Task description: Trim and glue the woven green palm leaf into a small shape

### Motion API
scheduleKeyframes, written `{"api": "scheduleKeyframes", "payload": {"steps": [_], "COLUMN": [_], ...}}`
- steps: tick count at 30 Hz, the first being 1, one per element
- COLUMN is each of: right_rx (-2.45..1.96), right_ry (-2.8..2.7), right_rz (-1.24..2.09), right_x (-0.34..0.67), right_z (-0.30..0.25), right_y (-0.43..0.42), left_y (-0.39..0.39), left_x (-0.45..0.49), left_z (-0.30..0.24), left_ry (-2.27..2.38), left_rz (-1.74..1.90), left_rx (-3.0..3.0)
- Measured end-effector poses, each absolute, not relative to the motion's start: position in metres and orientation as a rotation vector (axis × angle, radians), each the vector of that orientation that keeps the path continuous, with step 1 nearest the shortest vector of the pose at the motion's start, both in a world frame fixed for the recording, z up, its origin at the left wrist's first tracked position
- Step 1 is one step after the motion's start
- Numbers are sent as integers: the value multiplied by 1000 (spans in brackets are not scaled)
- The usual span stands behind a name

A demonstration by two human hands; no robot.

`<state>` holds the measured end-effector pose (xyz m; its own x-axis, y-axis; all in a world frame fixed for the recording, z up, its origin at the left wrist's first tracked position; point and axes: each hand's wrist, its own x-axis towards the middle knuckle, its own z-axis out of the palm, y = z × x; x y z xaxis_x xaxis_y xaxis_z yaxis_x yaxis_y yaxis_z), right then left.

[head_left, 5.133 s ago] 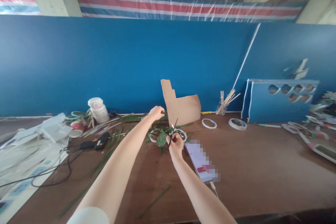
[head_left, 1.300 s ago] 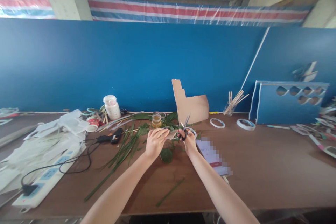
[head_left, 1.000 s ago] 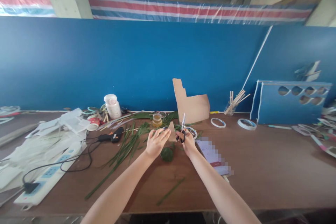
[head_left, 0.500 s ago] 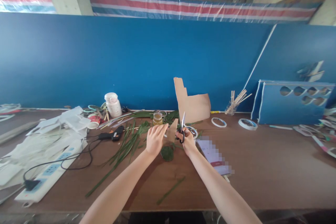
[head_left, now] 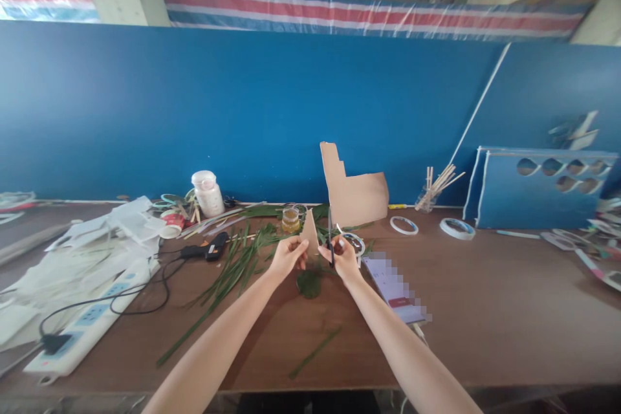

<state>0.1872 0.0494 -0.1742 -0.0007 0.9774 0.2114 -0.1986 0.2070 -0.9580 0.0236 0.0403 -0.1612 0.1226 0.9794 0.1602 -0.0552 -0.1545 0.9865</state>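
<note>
My left hand (head_left: 286,255) pinches a small tan cardboard piece (head_left: 309,237) and holds it upright above the brown table (head_left: 485,310). Right beside it, my right hand (head_left: 343,257) grips black-handled scissors (head_left: 330,238) with the blades pointing up, close to the card's right edge. A round dark green leaf (head_left: 309,284) lies on the table just below both hands. Long green leaf strips (head_left: 228,275) spread out to the left.
A larger cardboard sheet (head_left: 354,191) leans on the blue wall. Nearby are a small jar (head_left: 290,219), a glue gun (head_left: 206,250), a power strip (head_left: 82,326), a white bottle (head_left: 207,193), tape rings (head_left: 402,225), a phone (head_left: 392,288) and a cup of sticks (head_left: 431,191).
My left hand has lifted the cardboard piece from flat to upright. The scissors have turned to point straight up beside it. The view shifted slightly.
</note>
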Motion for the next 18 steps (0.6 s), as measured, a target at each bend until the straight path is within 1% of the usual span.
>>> {"api": "scheduleKeyframes", "payload": {"steps": [8,18], "right_rx": [-885,-961], "right_ry": [-1375,-1536], "right_rz": [1138,1060], "right_x": [174,177], "right_z": [-176,-187], "right_y": [38,39], "left_y": [42,40], "left_x": [15,14], "left_z": [-152,-151], "left_ry": [993,1020], "left_rz": [1554,1682], "left_rx": [1149,1126]}}
